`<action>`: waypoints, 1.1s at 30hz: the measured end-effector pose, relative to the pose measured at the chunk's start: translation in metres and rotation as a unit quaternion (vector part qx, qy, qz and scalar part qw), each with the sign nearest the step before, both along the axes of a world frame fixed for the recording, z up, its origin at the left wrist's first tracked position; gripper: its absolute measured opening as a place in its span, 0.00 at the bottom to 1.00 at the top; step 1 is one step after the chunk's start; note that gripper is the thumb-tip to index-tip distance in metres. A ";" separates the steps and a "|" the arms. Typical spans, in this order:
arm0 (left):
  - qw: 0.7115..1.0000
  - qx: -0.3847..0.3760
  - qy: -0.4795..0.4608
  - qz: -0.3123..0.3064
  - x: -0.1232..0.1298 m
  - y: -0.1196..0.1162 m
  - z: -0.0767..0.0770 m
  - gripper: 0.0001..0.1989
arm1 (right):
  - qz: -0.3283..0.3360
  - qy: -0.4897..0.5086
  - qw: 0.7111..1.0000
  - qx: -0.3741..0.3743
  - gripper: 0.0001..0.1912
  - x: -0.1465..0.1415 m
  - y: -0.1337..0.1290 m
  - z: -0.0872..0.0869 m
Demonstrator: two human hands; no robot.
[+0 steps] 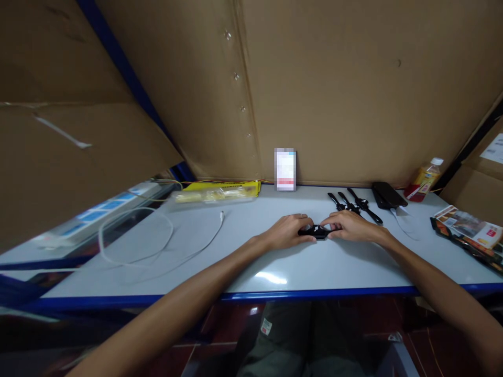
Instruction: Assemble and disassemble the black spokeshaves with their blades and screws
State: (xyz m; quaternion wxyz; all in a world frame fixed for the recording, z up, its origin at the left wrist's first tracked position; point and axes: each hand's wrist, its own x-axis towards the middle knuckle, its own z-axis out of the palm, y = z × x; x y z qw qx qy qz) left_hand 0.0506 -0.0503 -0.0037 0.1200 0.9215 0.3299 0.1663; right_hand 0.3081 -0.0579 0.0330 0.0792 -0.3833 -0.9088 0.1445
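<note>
Cardboard (334, 94) walls in a pale, glossy bench (353, 269) with a blue edge. Near the middle, the left hand (290, 231) and right hand (351, 226) are closed around opposite ends of a black handled tool (318, 232), thumbs and fingers near its center. Whether it touches the surface is unclear. An uneven grip could let it twist or slip, and the slick top would offer little to stop it sliding. If its center carries a sharp edge, which can't be made out, a fingertip could be nicked. Three similar black tools (364, 205) lie just beyond the right hand, close enough for a careless knuckle to knock them. Farther back, an upright phone (285, 170) could topple if bumped.
</note>
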 end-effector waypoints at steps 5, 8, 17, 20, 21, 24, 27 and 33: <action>1.000 -0.027 -0.005 -0.004 -0.002 0.001 0.003 0.19 | -0.021 -0.010 0.999 -0.027 0.17 0.000 0.001 0.002; 0.997 -0.067 -0.029 -0.017 -0.004 0.004 0.005 0.18 | -0.035 0.027 0.999 0.017 0.18 -0.002 0.000 -0.002; 1.000 -0.025 0.018 0.001 -0.007 0.001 0.009 0.21 | -0.033 0.049 0.996 0.064 0.13 -0.013 -0.008 -0.010; 0.996 0.043 0.081 -0.002 -0.009 -0.002 0.011 0.25 | -0.037 0.038 0.997 0.061 0.13 -0.013 -0.007 -0.011; 0.993 0.058 0.099 -0.007 -0.009 -0.002 0.011 0.26 | -0.036 0.037 0.997 0.060 0.13 -0.013 -0.007 -0.011; 0.987 0.087 0.130 -0.023 -0.008 -0.003 0.010 0.26 | -0.033 0.036 0.997 0.057 0.14 -0.013 -0.008 -0.010; 0.984 0.106 0.136 -0.037 -0.007 -0.003 0.008 0.26 | -0.029 0.034 0.998 0.054 0.15 -0.015 -0.009 -0.008; 0.983 0.115 0.138 -0.044 -0.007 -0.004 0.006 0.25 | -0.029 0.036 0.998 0.048 0.15 -0.016 -0.011 -0.007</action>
